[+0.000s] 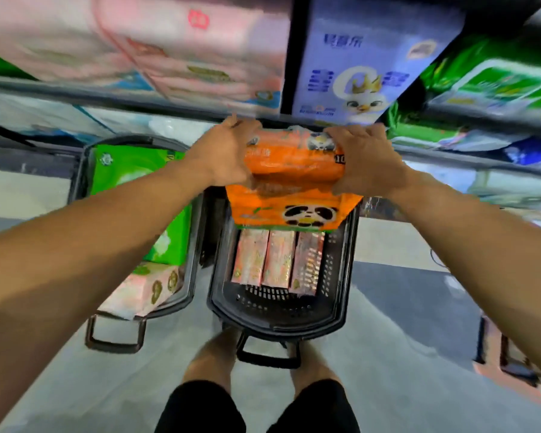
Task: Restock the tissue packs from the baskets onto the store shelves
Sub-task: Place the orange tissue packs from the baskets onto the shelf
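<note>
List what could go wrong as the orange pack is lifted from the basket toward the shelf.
1. The left hand and right hand grip only the top ends of the soft orange panda-print tissue pack; its lower part sags and could slip free.
2. The shelf gap between the pink pack and pale blue pack looks narrow; the orange pack may jam.

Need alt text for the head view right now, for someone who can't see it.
Both hands, left and right, grip an orange tissue pack above a black basket holding pink packs. A second basket to its left holds green packs; stocked shelves lie ahead.
</note>
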`<action>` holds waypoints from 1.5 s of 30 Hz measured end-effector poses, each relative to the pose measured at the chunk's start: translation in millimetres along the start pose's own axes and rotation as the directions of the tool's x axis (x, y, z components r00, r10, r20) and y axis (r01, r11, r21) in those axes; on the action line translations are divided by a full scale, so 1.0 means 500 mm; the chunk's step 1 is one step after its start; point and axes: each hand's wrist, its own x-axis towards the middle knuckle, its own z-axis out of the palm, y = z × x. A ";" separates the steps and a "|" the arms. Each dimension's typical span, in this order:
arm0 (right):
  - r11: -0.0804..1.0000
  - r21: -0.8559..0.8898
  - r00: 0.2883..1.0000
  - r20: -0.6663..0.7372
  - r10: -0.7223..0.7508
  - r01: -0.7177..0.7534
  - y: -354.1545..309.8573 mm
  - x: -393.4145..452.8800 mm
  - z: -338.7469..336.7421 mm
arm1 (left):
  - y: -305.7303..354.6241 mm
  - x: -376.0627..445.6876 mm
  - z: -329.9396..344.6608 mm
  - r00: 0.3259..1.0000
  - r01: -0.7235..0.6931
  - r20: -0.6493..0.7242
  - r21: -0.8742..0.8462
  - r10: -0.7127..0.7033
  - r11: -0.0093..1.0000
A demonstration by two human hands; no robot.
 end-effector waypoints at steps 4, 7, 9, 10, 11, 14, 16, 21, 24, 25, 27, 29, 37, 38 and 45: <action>0.997 -0.021 0.997 0.031 -0.071 0.072 -0.083 -0.095 -0.139 | 0.030 -0.148 -0.151 0.999 -0.009 -0.036 -0.066 0.006 0.998; 0.997 -0.005 0.996 0.033 -0.083 0.083 -0.172 -0.185 -0.223 | 0.050 -0.266 -0.247 0.997 0.000 -0.074 -0.090 -0.007 0.996; 0.996 0.007 0.996 0.003 -0.087 0.087 -0.228 -0.248 -0.262 | 0.053 -0.348 -0.296 0.995 0.004 -0.100 -0.129 -0.017 0.992; 0.995 0.010 0.994 -0.030 -0.103 0.104 -0.250 -0.278 -0.275 | 0.054 -0.390 -0.319 0.993 0.004 -0.114 -0.154 -0.022 0.988; 0.992 0.023 0.990 -0.064 -0.124 0.125 -0.270 -0.309 -0.286 | 0.056 -0.433 -0.339 0.992 0.004 -0.126 -0.169 -0.026 0.986; 0.980 0.130 0.985 -0.105 -0.138 0.151 -0.333 -0.407 -0.321 | 0.061 -0.559 -0.376 0.987 -0.005 -0.155 -0.223 -0.030 0.975; 0.957 0.230 0.981 -0.127 -0.149 0.175 -0.368 -0.470 -0.334 | 0.064 -0.634 -0.384 0.981 -0.012 -0.188 -0.292 -0.046 0.956; 0.927 0.239 0.946 -0.216 -0.241 0.291 -0.431 -0.591 -0.330 | 0.079 -0.787 -0.355 0.960 -0.007 -0.266 -0.342 -0.090 0.940; 0.930 0.193 0.926 -0.278 -0.255 0.314 -0.462 -0.650 -0.314 | 0.088 -0.867 -0.331 0.939 -0.002 -0.328 -0.299 -0.101 0.954; 0.926 0.182 0.916 -0.297 -0.269 0.331 -0.471 -0.669 -0.309 | 0.092 -0.893 -0.326 0.932 0.000 -0.346 -0.291 -0.105 0.957; 0.914 0.182 0.897 -0.333 -0.289 0.362 -0.485 -0.702 -0.301 | 0.100 -0.942 -0.327 0.923 -0.002 -0.365 -0.316 -0.119 0.949; 0.901 0.199 0.881 -0.368 -0.296 0.386 -0.502 -0.731 -0.306 | 0.104 -0.988 -0.333 0.916 -0.035 -0.378 -0.403 -0.132 0.915; 0.849 0.303 0.851 -0.450 -0.272 0.432 -0.585 -0.790 -0.376 | 0.085 -1.108 -0.337 0.869 -0.244 -0.473 -0.663 -0.145 0.707; 0.842 0.314 0.849 -0.450 -0.276 0.440 -0.599 -0.791 -0.381 | 0.079 -1.115 -0.334 0.853 -0.249 -0.494 -0.667 -0.166 0.702; 0.853 0.319 0.875 -0.400 -0.273 0.413 -0.730 -0.762 -0.370 | -0.029 -1.148 -0.348 0.807 -0.232 -0.532 -0.686 -0.257 0.690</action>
